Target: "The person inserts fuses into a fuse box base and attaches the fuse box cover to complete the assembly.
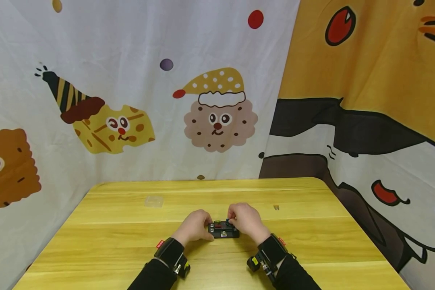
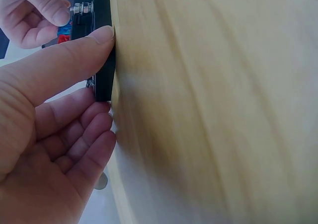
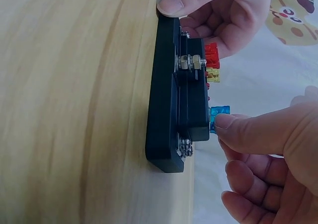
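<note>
On the table, a black fuse block (image 1: 223,234) with metal terminal studs lies lengthwise between the hands. My left hand (image 1: 195,226) grips its left end, thumb along the near side and fingers behind. With thumb and fingertips, my right hand (image 1: 247,220) pinches a blue blade fuse (image 3: 221,110) at the right part of the block's top. The blue fuse meets the block's face; how deep it sits cannot be seen. Toward the left end, a red blade fuse (image 3: 211,55) and a yellow blade fuse (image 3: 213,75) stand in the block.
A clear plastic box (image 1: 154,201) is at the back left of the wooden table (image 1: 123,241). Small brownish two-pronged pieces (image 1: 276,207) lie at the back right, too small to identify. A printed cloth (image 1: 130,169) hangs behind the table.
</note>
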The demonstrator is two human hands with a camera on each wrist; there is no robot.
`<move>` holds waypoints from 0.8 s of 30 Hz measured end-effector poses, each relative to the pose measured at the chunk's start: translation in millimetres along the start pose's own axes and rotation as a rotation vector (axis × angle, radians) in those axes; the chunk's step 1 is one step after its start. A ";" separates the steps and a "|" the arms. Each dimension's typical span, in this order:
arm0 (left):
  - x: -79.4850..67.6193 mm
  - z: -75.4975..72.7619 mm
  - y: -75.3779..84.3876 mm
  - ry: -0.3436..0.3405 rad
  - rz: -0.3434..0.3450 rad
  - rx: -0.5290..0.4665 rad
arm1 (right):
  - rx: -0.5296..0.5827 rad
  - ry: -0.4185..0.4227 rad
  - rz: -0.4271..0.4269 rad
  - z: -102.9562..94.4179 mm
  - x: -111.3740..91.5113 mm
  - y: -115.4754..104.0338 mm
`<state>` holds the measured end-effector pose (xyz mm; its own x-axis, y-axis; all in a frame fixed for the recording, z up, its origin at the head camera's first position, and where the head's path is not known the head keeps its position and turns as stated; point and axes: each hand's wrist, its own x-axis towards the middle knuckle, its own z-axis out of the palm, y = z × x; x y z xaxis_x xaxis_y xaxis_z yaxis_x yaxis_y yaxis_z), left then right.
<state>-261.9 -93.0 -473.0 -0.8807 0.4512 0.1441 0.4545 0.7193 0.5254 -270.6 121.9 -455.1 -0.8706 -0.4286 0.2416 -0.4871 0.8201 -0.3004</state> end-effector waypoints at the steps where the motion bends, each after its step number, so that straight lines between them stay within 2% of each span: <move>1: 0.1 0.2 -0.1 0.000 0.000 -0.001 | -0.001 0.002 -0.004 0.3 0.2 0.4; 11: 0.2 -0.5 -2.1 0.011 0.024 0.000 | -0.002 0.034 -0.060 1.7 -1.4 1.2; 24: -0.5 0.9 -1.5 0.017 0.027 -0.003 | -0.007 0.008 -0.030 -0.9 1.7 -0.6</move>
<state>-262.0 -93.8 -474.6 -0.8705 0.4609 0.1724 0.4774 0.7058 0.5235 -271.7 121.0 -453.7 -0.8551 -0.4500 0.2576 -0.5123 0.8095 -0.2866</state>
